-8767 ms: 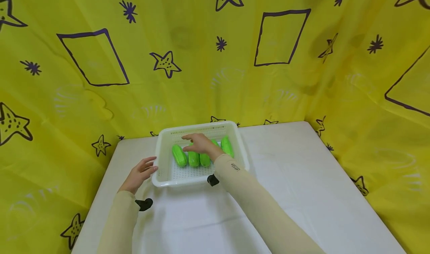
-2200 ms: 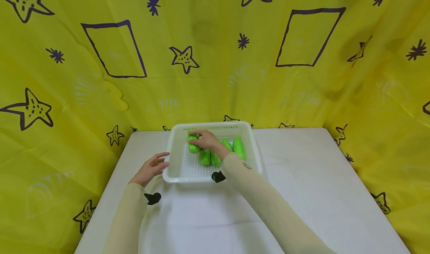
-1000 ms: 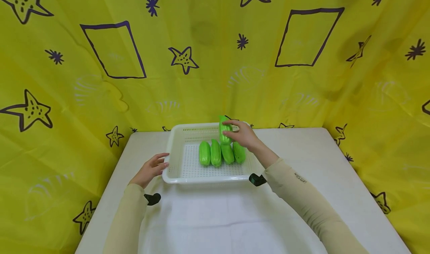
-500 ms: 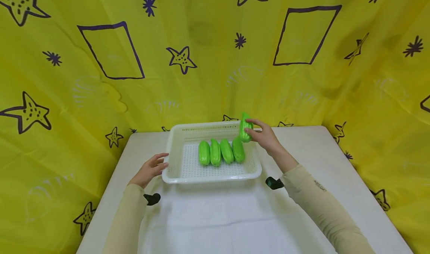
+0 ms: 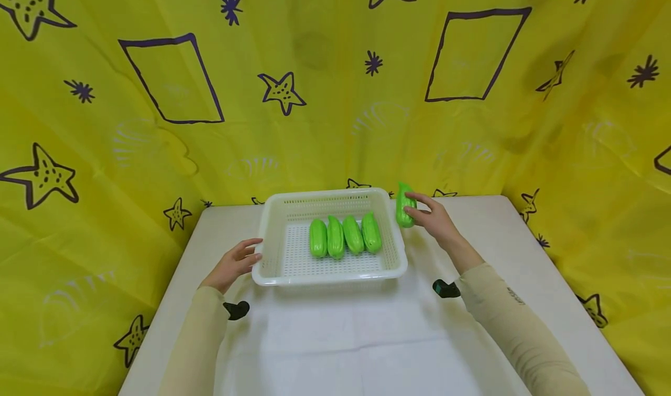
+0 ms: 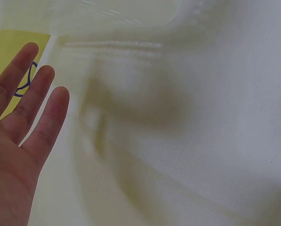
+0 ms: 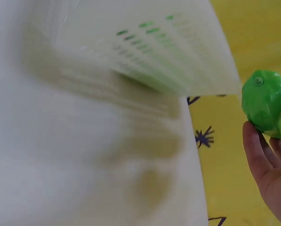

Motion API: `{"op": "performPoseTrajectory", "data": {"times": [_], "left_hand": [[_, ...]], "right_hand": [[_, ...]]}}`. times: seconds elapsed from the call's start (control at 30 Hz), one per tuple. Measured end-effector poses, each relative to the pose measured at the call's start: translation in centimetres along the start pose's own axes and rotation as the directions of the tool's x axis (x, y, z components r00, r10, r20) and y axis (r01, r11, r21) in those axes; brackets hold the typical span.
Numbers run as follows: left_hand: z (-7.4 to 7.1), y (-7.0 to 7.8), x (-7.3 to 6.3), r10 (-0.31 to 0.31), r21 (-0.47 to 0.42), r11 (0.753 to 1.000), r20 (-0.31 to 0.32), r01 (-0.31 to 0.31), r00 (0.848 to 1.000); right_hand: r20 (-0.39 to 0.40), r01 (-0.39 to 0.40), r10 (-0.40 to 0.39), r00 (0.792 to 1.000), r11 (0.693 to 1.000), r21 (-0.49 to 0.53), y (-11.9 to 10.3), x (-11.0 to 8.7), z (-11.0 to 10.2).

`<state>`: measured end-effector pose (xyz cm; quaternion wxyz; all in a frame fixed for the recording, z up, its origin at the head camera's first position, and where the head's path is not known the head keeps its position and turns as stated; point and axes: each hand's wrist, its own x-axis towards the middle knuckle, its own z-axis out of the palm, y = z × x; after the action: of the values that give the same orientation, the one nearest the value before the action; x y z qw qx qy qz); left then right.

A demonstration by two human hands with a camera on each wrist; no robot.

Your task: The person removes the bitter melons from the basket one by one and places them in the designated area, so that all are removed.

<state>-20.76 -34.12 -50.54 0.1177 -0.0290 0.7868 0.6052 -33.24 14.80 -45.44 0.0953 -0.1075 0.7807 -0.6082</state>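
Observation:
My right hand (image 5: 439, 222) pinches a lumpy, shiny green toy gourd (image 5: 404, 207) between thumb and fingers. It is held upright, just past the right wall of the white plastic basket (image 5: 330, 279). In the right wrist view the toy gourd's rounded end (image 7: 266, 101) faces the camera, above the fingertips. Several similar green gourds (image 5: 335, 239) lie side by side in the basket's middle and right part. My left hand (image 5: 230, 266) has its fingers extended, with the fingertips right at the basket's left rim. The left wrist view shows those fingers (image 6: 48, 122) straight and spread.
The basket stands near the back edge of a white-covered table (image 5: 335, 338). A yellow curtain (image 5: 325, 145) with dark starfish drawings hangs behind and on both sides. Dark wrist mounts (image 5: 445, 289) stick out from the sleeves.
My right hand has picked the leftmost gourd out of the row, lifted it and carried it rightward across the basket, beyond its right rim. The left hand stays at the left rim.

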Motion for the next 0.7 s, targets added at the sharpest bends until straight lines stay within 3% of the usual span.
{"op": "performPoseTrajectory", "data": {"times": [0.3,0.5,0.7], "left_hand": [[0.1,0.1,-0.2,-0.004,0.006,1.0,-0.009,0.004,1.0],[0.2,0.2,-0.2,-0.01,0.005,1.0,-0.009,0.01,1.0],[0.1,0.1,-0.2,-0.019,0.007,1.0,-0.009,0.019,1.0]], "right_hand": [[0.052,-0.011,0.015,0.999,0.998,-0.066,0.5,-0.8,-1.1],[0.069,-0.023,0.03,0.997,0.995,-0.099,4.3,0.5,-2.1],[0.06,-0.041,0.054,0.997,0.98,-0.195,7.1,1.2,-2.5]]}}
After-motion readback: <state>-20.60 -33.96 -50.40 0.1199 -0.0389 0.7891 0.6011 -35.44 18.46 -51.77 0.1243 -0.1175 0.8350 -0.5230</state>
